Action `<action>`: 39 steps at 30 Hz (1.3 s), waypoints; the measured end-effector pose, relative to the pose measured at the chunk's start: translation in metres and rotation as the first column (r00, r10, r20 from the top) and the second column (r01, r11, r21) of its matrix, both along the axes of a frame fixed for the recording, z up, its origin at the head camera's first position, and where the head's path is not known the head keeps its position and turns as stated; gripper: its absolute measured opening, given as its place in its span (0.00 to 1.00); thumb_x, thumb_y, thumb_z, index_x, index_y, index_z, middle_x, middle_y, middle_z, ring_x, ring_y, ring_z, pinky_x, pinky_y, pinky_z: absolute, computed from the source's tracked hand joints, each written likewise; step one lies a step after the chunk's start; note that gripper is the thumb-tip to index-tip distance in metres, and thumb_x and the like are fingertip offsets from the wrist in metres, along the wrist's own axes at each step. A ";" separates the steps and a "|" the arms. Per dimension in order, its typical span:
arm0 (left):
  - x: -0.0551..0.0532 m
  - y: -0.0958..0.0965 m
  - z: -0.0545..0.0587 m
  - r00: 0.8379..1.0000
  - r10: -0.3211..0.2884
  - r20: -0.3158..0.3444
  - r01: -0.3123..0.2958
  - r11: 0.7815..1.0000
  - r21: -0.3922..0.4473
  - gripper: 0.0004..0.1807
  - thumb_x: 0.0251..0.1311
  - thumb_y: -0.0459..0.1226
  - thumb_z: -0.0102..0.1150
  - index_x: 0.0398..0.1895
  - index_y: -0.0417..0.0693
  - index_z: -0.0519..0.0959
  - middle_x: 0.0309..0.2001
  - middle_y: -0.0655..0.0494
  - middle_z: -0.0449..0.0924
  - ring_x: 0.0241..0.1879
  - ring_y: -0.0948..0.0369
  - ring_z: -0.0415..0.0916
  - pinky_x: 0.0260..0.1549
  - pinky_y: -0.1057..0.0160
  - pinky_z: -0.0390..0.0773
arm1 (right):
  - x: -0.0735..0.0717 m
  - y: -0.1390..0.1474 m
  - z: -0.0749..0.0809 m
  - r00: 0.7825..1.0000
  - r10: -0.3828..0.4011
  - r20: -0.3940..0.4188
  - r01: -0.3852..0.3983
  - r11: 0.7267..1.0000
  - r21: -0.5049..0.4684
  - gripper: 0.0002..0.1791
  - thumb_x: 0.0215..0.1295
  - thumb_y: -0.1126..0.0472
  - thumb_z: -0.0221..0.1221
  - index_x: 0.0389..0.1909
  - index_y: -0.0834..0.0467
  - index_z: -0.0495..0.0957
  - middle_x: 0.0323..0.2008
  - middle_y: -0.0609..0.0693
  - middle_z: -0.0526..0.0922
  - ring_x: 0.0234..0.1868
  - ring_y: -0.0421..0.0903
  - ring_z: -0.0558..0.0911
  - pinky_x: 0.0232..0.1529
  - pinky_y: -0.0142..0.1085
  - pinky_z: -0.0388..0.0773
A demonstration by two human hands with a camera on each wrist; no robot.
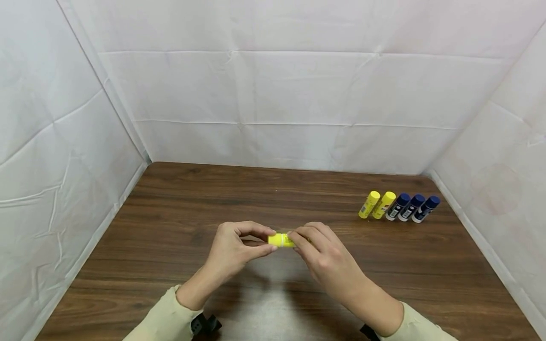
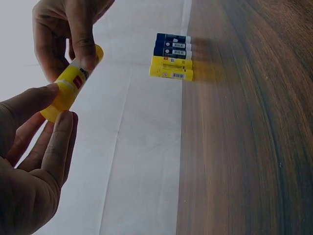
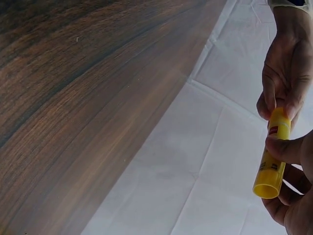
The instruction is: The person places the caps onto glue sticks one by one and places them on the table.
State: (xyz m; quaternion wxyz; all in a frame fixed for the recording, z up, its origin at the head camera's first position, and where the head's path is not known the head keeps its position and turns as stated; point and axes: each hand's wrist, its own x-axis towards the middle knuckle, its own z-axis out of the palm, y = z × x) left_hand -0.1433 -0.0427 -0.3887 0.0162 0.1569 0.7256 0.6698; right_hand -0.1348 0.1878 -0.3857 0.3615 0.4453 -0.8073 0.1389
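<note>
Both hands hold one yellow glue stick (image 1: 286, 240) above the table, lying roughly sideways between them in the head view. The left hand (image 1: 236, 244) pinches its cap end between thumb and fingertips. Around the other part of the body curl the thumb and fingers of the right hand (image 1: 326, 253), hiding much of it in the head view. A pale band shows between the two grips, and a small red label is visible in the left wrist view on the glue stick (image 2: 73, 83). In the right wrist view, the glue stick (image 3: 268, 183) shows a hollow-looking yellow end.
A row stands upright at the table's right rear: two yellow glue sticks (image 1: 369, 204) and three glue sticks with dark blue caps (image 1: 411, 208). The brown wooden table (image 1: 213, 199) is bordered by white sheeting (image 1: 277, 90) at the back and both sides.
</note>
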 end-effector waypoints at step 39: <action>-0.004 0.002 -0.005 0.999 0.045 0.001 -0.045 0.998 -0.033 0.13 0.43 0.28 0.81 0.35 0.45 0.90 0.35 0.50 0.89 0.33 0.56 0.87 0.33 0.61 0.87 | 0.005 -0.005 -0.004 0.994 -0.095 0.048 0.091 0.993 0.080 0.21 0.52 0.68 0.74 0.49 0.66 0.83 0.45 0.56 0.88 0.47 0.52 0.83 0.51 0.41 0.83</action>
